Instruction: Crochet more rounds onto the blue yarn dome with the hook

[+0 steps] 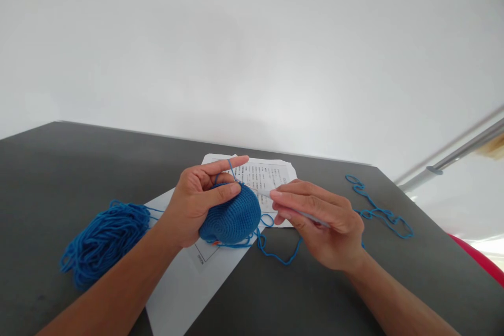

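My left hand (199,199) grips a round blue crocheted piece (232,218) between thumb and fingers, with the blue working yarn running over its raised index finger. My right hand (318,220) is closed around a thin pale crochet hook (263,193), whose tip sits at the top edge of the crocheted piece. Both hands hover just above the dark grey table (59,178).
A loose heap of blue yarn (104,239) lies left of my left forearm. White printed sheets (268,176) lie under the hands. A strand of blue yarn (378,212) trails across the table at right. A metal rail (452,160) and something red (478,260) stand beyond the table's right edge.
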### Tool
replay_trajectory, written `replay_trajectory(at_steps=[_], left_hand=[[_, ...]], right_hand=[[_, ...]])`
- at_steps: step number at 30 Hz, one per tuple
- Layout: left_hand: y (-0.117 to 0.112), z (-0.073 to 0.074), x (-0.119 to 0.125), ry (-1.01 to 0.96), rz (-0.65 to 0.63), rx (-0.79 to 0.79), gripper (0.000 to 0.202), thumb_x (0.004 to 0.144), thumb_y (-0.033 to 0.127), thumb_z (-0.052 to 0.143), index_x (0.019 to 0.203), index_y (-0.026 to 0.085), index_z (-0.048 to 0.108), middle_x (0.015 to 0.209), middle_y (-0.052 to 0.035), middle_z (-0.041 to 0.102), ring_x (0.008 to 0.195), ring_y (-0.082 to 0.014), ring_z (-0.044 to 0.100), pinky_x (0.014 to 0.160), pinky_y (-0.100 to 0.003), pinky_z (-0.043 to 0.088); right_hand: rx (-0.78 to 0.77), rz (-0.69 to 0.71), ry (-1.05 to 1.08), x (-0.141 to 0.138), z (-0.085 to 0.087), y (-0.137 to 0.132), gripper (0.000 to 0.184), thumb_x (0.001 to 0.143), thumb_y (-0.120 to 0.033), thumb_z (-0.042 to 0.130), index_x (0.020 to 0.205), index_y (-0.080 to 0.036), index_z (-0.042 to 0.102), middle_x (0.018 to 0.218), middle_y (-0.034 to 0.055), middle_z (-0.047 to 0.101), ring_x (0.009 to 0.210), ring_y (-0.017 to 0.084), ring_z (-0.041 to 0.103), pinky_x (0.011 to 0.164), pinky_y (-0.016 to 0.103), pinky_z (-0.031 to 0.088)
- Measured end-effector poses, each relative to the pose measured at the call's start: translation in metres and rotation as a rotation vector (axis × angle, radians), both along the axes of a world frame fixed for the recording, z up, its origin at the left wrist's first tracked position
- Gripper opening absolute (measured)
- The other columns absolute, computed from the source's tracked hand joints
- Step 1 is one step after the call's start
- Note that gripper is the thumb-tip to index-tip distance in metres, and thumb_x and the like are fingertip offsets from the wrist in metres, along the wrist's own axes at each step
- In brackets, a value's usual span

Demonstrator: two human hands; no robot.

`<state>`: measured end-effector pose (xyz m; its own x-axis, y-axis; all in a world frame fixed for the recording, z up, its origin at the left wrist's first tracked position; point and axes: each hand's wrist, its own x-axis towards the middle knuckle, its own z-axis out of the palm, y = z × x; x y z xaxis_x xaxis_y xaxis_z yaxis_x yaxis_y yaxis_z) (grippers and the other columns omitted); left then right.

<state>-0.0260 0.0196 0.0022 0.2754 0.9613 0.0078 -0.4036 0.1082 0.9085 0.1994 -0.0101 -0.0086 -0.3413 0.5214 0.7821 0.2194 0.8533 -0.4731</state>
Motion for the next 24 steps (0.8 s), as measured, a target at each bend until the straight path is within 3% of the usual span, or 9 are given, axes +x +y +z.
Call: replay_trajectory(at_steps=[9,15,19,24], left_hand=[[0.009,-0.002,-0.007,0.101,-0.127,-0.004,0.045,0.073,0.02,0.089,0.117,0.019,0.081,0.061,0.0038,0.06,0.049,-0.0063,0.052,0.046,-0.016,0.043],[0.011,-0.001,-0.012,0.198,-0.188,-0.032,0.044,0.071,0.024,0.09,0.114,0.018,0.082,0.066,0.0001,0.066,0.055,-0.0081,0.056,0.05,-0.016,0.044],[0.011,-0.001,-0.013,0.226,-0.22,-0.004,0.037,0.073,0.023,0.088,0.11,0.019,0.083,0.063,0.0014,0.064,0.053,-0.0074,0.052,0.047,-0.015,0.039],[0.01,-0.004,-0.014,0.224,-0.241,0.003,0.036,0.074,0.024,0.087,0.11,0.02,0.083,0.065,0.0012,0.064,0.055,-0.0083,0.054,0.049,-0.016,0.041]], right_hand=[[0.048,0.048,-0.072,0.01,0.011,0.003,0.044,0.088,0.003,0.067,0.128,-0.015,0.072,0.099,0.0114,0.077,0.088,0.019,0.073,0.074,0.032,0.063],[0.045,0.068,-0.135,0.014,0.016,0.002,0.048,0.089,0.001,0.066,0.132,-0.02,0.07,0.1,0.0103,0.077,0.088,0.02,0.073,0.074,0.033,0.064],[-0.021,0.064,-0.112,0.015,0.017,0.001,0.043,0.091,-0.004,0.068,0.128,-0.023,0.073,0.095,0.0079,0.078,0.084,0.019,0.075,0.072,0.032,0.065],[-0.236,0.109,0.039,0.012,0.014,0.0,0.033,0.092,-0.006,0.068,0.118,-0.023,0.078,0.086,0.0054,0.076,0.068,0.017,0.074,0.059,0.03,0.065]])
